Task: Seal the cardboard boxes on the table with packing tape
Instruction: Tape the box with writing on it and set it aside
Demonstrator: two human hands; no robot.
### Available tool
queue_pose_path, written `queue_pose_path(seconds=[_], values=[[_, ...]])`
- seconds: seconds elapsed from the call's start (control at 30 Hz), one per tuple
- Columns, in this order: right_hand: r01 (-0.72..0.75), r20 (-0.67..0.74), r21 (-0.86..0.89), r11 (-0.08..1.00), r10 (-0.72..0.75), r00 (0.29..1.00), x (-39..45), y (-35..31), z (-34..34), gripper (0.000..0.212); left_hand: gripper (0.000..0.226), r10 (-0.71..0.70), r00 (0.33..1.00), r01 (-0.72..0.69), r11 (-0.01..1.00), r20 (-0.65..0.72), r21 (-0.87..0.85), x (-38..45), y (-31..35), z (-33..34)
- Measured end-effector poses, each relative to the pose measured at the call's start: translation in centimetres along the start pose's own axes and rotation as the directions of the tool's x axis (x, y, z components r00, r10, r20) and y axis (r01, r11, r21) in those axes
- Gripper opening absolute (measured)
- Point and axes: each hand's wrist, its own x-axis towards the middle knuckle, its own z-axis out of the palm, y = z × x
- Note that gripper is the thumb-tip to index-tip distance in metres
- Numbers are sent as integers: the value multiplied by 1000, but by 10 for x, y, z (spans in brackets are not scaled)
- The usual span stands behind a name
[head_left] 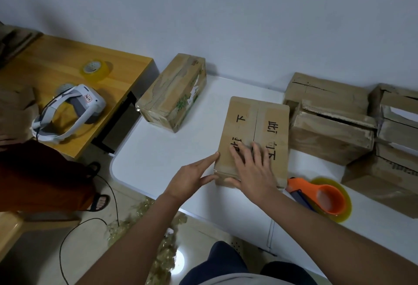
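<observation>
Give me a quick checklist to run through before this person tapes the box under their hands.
1. Flaps of the middle box closed flat: ok.
2. Box steadied: ok, right hand flat on top, left hand against its side.
3. Tape dispenser within reach: ok, lying just right of the box.
4. Dispenser in hand: not ok.
5. Tape end ready to pull: cannot tell.
6. White table bare beside the box: ok.
</observation>
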Motion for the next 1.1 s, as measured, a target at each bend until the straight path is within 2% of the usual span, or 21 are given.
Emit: queue_pose_path(seconds=[0.1, 0.17, 0.2, 0.27, 0.3, 0.33, 0.37, 0.43, 0.47, 0.5, 0.57, 0.63, 0.77, 0.9, 1.0, 1.1], values=[[126, 2, 43, 991, -126, 992, -3, 17, -4, 91, 72, 61, 998, -61, 998, 27, 9, 9, -13, -8], [131, -39, 149, 980, -127, 991, -10, 33, -11, 80, 80, 45, 994, -47, 999, 101, 15, 15, -15, -12], [79, -96, 247, 966, -56, 994, -15, 42, -15, 74, 84, 47, 993, -50, 998, 111, 28, 17, -14, -14], [-118, -180, 449, 886, 219, 959, -28, 62, -16, 66, 88, 77, 996, -78, 997, 44, 24, 18, -8, -15], [-233, -160, 542, 807, 371, 915, -34, 71, -18, 66, 85, 103, 995, -102, 995, -14, 21, 19, -3, -13], [-326, -71, 654, 683, 484, 872, -39, 77, -19, 65, 81, 131, 989, -130, 991, -70, 22, 21, 4, -10], [-382, 58, 759, 528, 529, 847, -42, 78, -22, 60, 76, 161, 981, -159, 987, -111, 28, 23, 11, -5], [-407, 280, 885, 225, 441, 853, -42, 72, -29, 40, 71, 204, 974, -196, 977, -96, 85, 28, 31, 7], [-409, 330, 901, 145, 381, 864, -39, 68, -32, 34, 72, 207, 978, -200, 970, -39, 138, 30, 40, 14], [-408, 356, 906, 109, 323, 877, -34, 64, -33, 38, 77, 185, 982, -188, 963, 34, 192, 32, 46, 20], [-409, 383, 908, 88, 219, 898, -22, 58, -34, 67, 89, 85, 988, -118, 956, 132, 268, 35, 51, 31], [-401, 374, 908, 118, 199, 906, -8, 57, -36, 80, 94, 22, 992, -59, 947, 121, 315, 42, 51, 36], [-410, 380, 904, 120, 210, 901, 9, 65, -49, 52, 89, -96, 984, 24, 904, 148, 428, 73, 59, 34], [-427, 388, 897, 119, 253, 886, 23, 80, -56, 42, 88, -143, 975, 52, 892, 172, 450, 114, 60, 27], [-427, 377, 898, 110, 308, 873, 32, 94, -57, 49, 87, -152, 970, 63, 911, 189, 407, 151, 50, 17], [-433, 377, 897, 86, 361, 853, 37, 108, -56, 47, 94, -133, 961, 27, 919, 243, 393, 186, 37, 3]])
